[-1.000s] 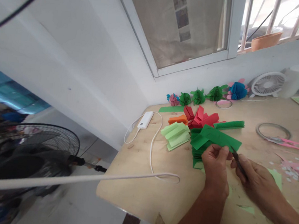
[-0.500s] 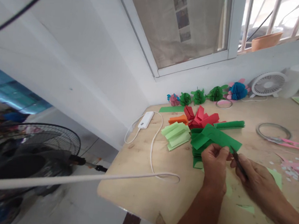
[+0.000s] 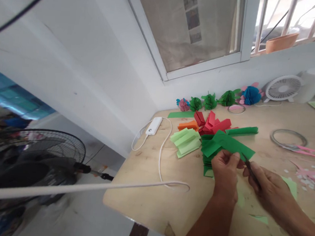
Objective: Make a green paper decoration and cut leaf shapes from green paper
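My left hand (image 3: 226,171) pinches the lower edge of a dark green paper strip (image 3: 234,145). In my right hand (image 3: 263,180) is a pair of dark scissors (image 3: 252,171), closed in the fist, with the blades' tips at the strip's right part. My fingers hide most of the scissors' handles. Behind my left hand lies a stack of folded green paper (image 3: 206,161). Beyond it are red folded papers (image 3: 211,124), an orange folded paper (image 3: 188,125), light green folded papers (image 3: 185,143) and another green bundle (image 3: 242,131).
Several paper honeycomb figures (image 3: 209,101) line the wall beside a small white fan (image 3: 283,88). A white power bank (image 3: 154,126) trails a cable (image 3: 159,155) across the wooden table (image 3: 143,202). Pink-handled scissors (image 3: 310,151), a metal ring (image 3: 289,132) and paper scraps (image 3: 312,177) lie at right.
Almost nothing differs. My hands, the green strip and the scissors stay in nearly the same place; the view has shifted very slightly.
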A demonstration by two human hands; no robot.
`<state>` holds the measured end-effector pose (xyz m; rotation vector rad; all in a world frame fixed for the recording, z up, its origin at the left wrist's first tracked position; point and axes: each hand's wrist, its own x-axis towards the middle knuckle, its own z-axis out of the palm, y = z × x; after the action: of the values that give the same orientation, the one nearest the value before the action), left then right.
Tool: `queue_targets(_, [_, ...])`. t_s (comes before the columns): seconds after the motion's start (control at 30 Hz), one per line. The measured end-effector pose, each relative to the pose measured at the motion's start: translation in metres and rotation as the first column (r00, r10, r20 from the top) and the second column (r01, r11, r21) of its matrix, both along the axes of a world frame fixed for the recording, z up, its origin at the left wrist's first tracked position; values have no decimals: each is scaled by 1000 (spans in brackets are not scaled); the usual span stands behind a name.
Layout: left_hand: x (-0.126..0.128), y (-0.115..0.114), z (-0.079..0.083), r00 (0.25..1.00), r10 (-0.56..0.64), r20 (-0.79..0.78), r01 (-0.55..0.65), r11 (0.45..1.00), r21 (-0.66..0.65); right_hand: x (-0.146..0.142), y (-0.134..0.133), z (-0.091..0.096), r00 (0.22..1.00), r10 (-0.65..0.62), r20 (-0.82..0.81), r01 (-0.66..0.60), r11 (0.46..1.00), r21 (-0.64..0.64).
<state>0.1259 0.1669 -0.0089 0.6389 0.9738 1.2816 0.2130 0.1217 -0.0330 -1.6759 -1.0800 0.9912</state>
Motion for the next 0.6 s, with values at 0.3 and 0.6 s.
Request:
queue_targets(0.3, [0,-1,2,1000,-22,20,22,1000,1,-2,-3,7,999,-12,-50,13,1000,22])
queue_targets(0.6, [0,-2,5,999,-30,43,31,999,-10,-3,-2,9,998,-27,-49,27,1000,12])
